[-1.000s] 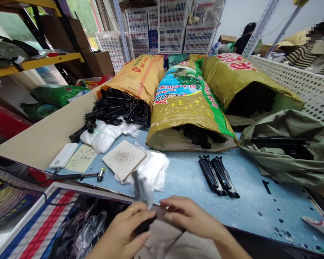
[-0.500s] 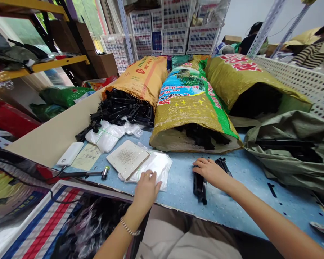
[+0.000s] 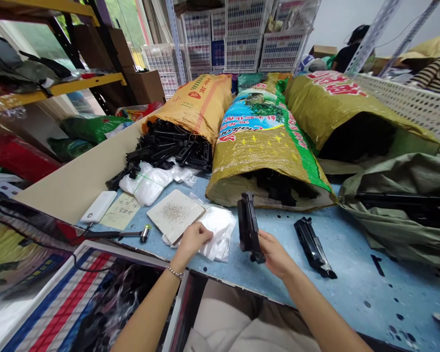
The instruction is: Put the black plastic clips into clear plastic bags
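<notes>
My right grip (image 3: 276,252) holds a black part (image 3: 247,227) near its lower end, fingers closed on its right side, long body tipped up before the open mouth of a green-and-gold sack (image 3: 256,164). At the flat clear bags (image 3: 220,234), my left grip (image 3: 194,239) is bent nearly closed, fingertips gathered at the near-left edge of the pile — whether a bag is pinched between them, I cannot tell.

By my reading, the work on this piece is at an early point: it is picked up but bare, with no plastic around it. A second black part (image 3: 313,247) lies uncovered on the blue tabletop (image 3: 352,298). Many more pieces (image 3: 172,146) spill from an orange sack (image 3: 200,102), so plenty appears left. In a striped container (image 3: 66,278) below the edge, dark contents show among clear film — perhaps finished ones, though too jumbled to count.

The held part sits directly against my right grip, just right of the bags and apart from my left grip. The second part rests to the right of my right grip, near it but untouched.
</notes>
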Action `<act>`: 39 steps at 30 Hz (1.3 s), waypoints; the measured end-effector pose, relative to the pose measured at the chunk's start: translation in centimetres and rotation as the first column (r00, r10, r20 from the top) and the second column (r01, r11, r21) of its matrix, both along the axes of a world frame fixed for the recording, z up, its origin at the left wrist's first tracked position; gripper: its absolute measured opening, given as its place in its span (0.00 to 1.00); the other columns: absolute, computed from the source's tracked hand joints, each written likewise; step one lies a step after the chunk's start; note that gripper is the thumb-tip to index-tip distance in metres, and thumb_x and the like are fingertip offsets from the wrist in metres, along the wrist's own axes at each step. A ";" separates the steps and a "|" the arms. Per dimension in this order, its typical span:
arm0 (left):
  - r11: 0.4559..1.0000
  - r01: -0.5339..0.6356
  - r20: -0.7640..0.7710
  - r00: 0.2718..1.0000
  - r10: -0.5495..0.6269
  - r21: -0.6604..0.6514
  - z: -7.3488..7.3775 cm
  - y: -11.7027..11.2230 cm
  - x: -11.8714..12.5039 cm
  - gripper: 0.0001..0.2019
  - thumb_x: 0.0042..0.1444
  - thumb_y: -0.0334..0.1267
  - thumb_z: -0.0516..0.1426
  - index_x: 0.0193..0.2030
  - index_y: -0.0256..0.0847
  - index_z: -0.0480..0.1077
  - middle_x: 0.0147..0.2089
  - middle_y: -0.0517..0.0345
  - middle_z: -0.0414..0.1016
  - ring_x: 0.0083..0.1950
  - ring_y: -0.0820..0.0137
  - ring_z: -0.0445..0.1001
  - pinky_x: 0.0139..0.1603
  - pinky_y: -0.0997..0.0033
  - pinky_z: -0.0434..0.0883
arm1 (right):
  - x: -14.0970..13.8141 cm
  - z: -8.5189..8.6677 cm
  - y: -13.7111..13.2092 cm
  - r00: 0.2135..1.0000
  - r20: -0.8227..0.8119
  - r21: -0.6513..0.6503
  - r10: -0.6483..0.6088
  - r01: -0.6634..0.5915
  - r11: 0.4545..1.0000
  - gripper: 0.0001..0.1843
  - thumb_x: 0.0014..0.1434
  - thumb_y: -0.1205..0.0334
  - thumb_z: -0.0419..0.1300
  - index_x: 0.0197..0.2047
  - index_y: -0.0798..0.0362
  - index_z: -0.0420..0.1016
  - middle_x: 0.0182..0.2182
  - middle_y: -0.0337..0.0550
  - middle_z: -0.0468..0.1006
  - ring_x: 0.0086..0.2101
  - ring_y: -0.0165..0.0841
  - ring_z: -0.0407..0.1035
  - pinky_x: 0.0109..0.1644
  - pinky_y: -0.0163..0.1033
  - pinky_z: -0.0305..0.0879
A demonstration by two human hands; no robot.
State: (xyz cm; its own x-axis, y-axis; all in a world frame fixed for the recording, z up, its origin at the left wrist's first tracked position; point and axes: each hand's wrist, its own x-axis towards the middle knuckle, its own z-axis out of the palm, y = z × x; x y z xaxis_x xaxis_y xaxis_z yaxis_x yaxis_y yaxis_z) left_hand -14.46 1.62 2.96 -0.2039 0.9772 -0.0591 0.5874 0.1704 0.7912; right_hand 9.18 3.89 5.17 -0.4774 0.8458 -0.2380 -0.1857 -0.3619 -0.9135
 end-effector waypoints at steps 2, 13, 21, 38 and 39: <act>0.999 -0.035 -0.011 0.999 0.035 0.018 0.1 -0.5 0.9 0.07 0.49 0.36 0.57 0.24 0.40 0.63 0.22 0.63 0.69 0.26 0.70 0.70 0.29 0.73 0.65 | -2.6 0.2 0.0 0.978 -0.199 -0.144 -0.062 0.033 0.989 0.16 0.49 0.49 0.67 0.32 0.55 0.76 0.26 0.39 0.75 0.29 0.31 0.68 0.37 0.39 0.66; 0.999 0.042 -0.030 0.999 -0.043 -0.009 0.7 -1.0 0.8 0.08 0.52 0.34 0.54 0.24 0.41 0.69 0.26 0.58 0.72 0.31 0.67 0.72 0.34 0.70 0.65 | -3.6 -0.6 -0.1 0.946 -0.269 -0.295 -0.178 0.095 0.951 0.14 0.47 0.54 0.70 0.31 0.55 0.78 0.27 0.39 0.77 0.27 0.29 0.69 0.36 0.38 0.70; 0.993 -0.116 0.144 0.983 0.112 0.016 -0.3 -0.7 0.6 0.09 0.41 0.36 0.60 0.19 0.40 0.62 0.20 0.66 0.65 0.23 0.74 0.64 0.27 0.75 0.60 | -4.1 -1.1 -0.2 0.920 -0.330 -0.356 -0.212 0.087 0.930 0.11 0.48 0.57 0.70 0.32 0.56 0.78 0.29 0.42 0.79 0.30 0.31 0.71 0.43 0.43 0.72; 0.987 -0.134 0.313 0.945 0.099 0.092 0.6 -1.5 -0.7 0.11 0.42 0.35 0.61 0.25 0.42 0.59 0.23 0.67 0.67 0.27 0.73 0.67 0.31 0.74 0.63 | -7.6 -1.4 0.4 0.886 -0.391 -0.344 -0.248 0.109 0.933 0.09 0.48 0.58 0.70 0.29 0.54 0.78 0.27 0.40 0.78 0.30 0.31 0.71 0.46 0.45 0.72; 0.987 -0.130 0.290 0.952 0.098 0.092 0.1 -1.4 0.1 0.10 0.42 0.34 0.60 0.25 0.42 0.59 0.23 0.68 0.66 0.26 0.74 0.66 0.30 0.74 0.62 | -7.6 -1.2 0.3 0.886 -0.400 -0.333 -0.232 0.095 0.938 0.09 0.48 0.58 0.70 0.29 0.55 0.78 0.27 0.40 0.78 0.30 0.31 0.71 0.46 0.46 0.72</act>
State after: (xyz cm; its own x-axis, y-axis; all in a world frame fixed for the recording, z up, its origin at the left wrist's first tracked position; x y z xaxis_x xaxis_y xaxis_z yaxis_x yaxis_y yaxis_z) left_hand -14.38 0.24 3.10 -0.3043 0.9522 -0.0253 0.3174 0.1264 0.9398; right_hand 1.63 4.18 3.94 -0.4507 0.8429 -0.2940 -0.6128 -0.5316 -0.5847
